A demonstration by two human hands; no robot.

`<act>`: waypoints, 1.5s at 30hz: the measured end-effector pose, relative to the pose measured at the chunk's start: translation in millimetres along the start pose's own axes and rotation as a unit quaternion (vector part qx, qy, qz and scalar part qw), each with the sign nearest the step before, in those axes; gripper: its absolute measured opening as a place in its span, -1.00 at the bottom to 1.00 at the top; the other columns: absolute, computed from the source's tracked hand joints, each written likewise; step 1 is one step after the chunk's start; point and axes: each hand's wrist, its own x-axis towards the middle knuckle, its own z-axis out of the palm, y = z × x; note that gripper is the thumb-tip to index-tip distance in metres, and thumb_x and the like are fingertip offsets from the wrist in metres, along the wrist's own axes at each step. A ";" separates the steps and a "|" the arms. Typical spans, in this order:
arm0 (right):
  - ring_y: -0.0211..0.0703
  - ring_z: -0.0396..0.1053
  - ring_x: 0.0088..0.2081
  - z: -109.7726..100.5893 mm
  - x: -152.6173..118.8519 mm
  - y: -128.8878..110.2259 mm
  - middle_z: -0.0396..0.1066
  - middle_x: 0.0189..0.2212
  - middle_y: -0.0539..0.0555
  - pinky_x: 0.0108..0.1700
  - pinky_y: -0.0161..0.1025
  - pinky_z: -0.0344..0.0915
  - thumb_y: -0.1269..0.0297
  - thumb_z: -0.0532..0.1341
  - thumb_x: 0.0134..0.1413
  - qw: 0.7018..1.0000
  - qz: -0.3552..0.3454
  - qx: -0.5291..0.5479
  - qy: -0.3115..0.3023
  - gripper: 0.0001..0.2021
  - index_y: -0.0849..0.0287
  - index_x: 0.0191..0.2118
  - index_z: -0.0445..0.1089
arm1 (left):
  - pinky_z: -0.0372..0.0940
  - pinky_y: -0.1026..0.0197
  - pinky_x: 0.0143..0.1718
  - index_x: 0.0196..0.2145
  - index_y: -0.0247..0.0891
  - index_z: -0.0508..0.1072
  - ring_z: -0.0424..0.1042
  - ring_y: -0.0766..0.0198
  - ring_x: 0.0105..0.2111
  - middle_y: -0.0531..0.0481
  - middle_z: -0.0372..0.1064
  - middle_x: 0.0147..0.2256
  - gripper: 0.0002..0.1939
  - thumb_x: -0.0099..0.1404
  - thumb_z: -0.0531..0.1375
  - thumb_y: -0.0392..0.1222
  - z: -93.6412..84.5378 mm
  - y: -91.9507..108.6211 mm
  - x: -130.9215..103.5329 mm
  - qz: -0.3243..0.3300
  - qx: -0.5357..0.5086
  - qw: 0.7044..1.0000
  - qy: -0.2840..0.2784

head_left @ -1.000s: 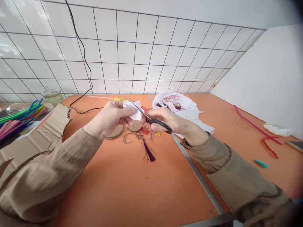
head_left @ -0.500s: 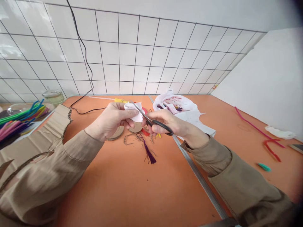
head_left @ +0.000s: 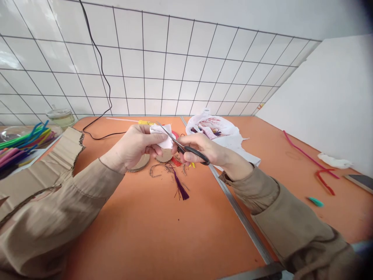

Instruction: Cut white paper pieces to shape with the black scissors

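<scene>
Presently, the white piece (head_left: 166,144) is held above the orange table (head_left: 163,233), in front of the person. The left hand (head_left: 131,144) grasps it, thumb laid over the near face and fingers behind. The right hand (head_left: 204,146) is closed around the black-handled scissors (head_left: 196,151), whose blades reach across the edge of the piece; whether they bite into it cannot be told.

Handling, as judged: the piece appears light, thin and limp, folded or doubled over, and liable to crease or slip between its layers; cloth or paper cannot be confirmed. It is best pinched flat near the blades, with the fingertips clear of the edges. The scissors look rigid and modest in weight, best taken by the handle loops; the steel is the sharp part.

Below the hands lie one cardboard disc (head_left: 164,155) and, just beside it to the left, another disc (head_left: 140,163). A purple tassel (head_left: 180,188), soft and prone to tangling, rests nearer the person, its cord among brown scraps (head_left: 155,171). A white plastic bag (head_left: 233,142), crumpled and flimsy, lies beyond the right hand. Corrugated cardboard (head_left: 43,159), stiff but easily bent, lies at left.
</scene>
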 end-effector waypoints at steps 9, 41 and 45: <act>-0.26 0.26 -0.42 0.4 0.2 -7.9 0.20 -0.43 -0.02 -0.39 -0.26 0.28 -0.36 0.29 -0.11 0.999 0.045 0.009 -0.006 -0.34 0.23 -0.25 0.29 | 0.32 0.43 -0.56 -0.52 -0.30 0.59 0.39 0.45 -0.60 0.01 0.51 -0.53 -0.87 0.18 0.31 -0.31 -2.8 -1.7 -1.1 0.009 0.000 0.999 -0.032; -0.32 0.05 -0.49 1.0 2.8 -4.6 0.08 -0.54 -0.10 -0.44 -0.30 0.05 -0.13 0.26 0.10 0.999 -0.012 -0.044 -0.018 -0.56 0.21 -0.31 0.27 | 0.24 0.37 -0.61 -0.58 -0.30 0.54 0.33 0.42 -0.63 0.03 0.43 -0.60 -0.90 0.07 0.32 -0.28 0.7 -1.1 -0.9 0.016 0.049 0.999 0.015; -0.30 0.08 -0.47 1.3 1.9 -5.0 0.10 -0.54 -0.09 -0.43 -0.30 0.06 -0.14 0.26 0.10 0.999 -0.006 -0.046 -0.016 -0.55 0.22 -0.32 0.28 | 0.25 0.38 -0.61 -0.58 -0.30 0.54 0.33 0.43 -0.63 0.04 0.43 -0.60 -0.89 0.07 0.32 -0.29 1.0 -0.7 -1.3 0.013 0.040 0.999 0.011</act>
